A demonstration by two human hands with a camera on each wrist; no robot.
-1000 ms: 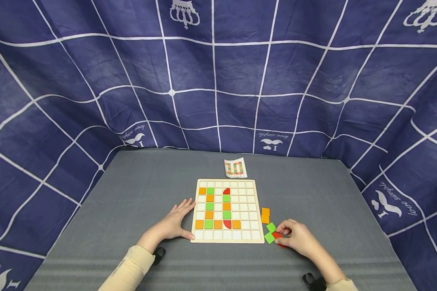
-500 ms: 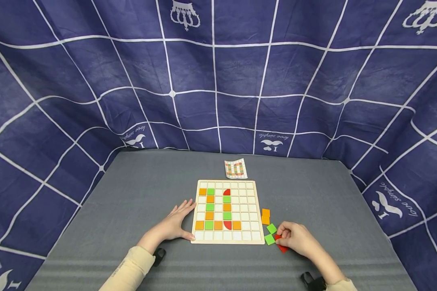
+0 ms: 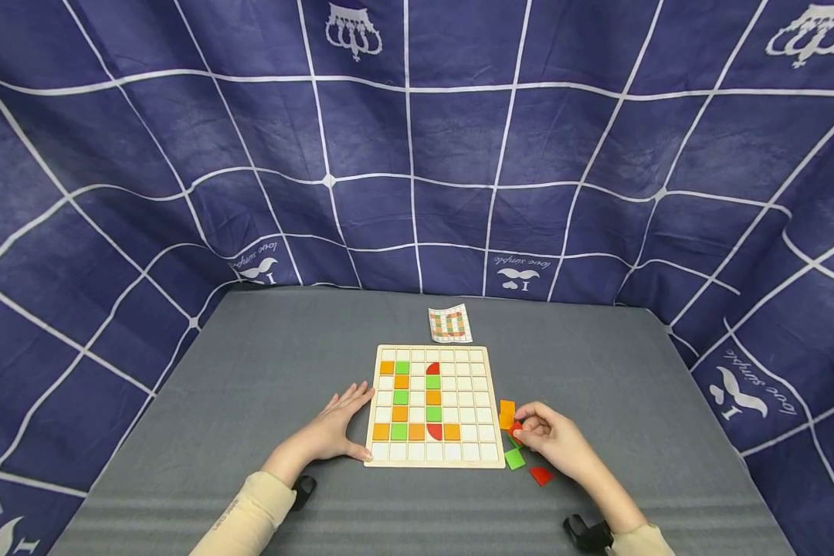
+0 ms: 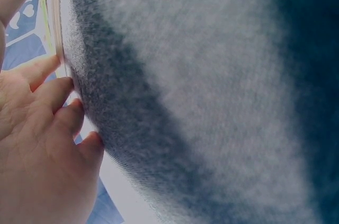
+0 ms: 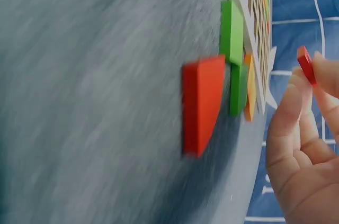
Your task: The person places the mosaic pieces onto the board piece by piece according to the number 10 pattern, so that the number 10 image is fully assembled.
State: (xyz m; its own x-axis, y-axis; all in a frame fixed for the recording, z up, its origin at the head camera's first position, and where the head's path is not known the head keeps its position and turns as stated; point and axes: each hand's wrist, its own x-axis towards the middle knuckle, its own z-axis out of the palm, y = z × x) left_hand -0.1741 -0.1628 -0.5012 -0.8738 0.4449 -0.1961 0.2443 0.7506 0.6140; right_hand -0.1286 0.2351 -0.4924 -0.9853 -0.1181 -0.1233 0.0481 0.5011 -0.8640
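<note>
A pale wooden grid board [image 3: 459, 455] lies on the table, with orange, green and red tiles set in some of its squares. My left hand [image 3: 335, 425] rests at the board's left edge, fingers spread, thumb at the near corner. Between thumb and fingers my right hand [image 3: 554, 440] pinches a red tile [image 5: 305, 65], raised off the table right of the board. Below it lie a second red tile [image 3: 540, 476] with a curved side and a green tile [image 3: 514, 459]. Another green tile [image 5: 239, 90] is partly covered by my right hand in the head view.
Orange tiles [image 3: 506, 413] lie close to the board's right edge. Behind the board is a small paper card [image 3: 450, 323] printed with a coloured grid pattern. A blue curtain [image 3: 452, 139] with white lines encloses the grey table [image 3: 306, 324].
My right hand has picked a red tile from beside the green ones and carried it up and left toward the board. The other red tile stays on the table. My left hand keeps its place.
</note>
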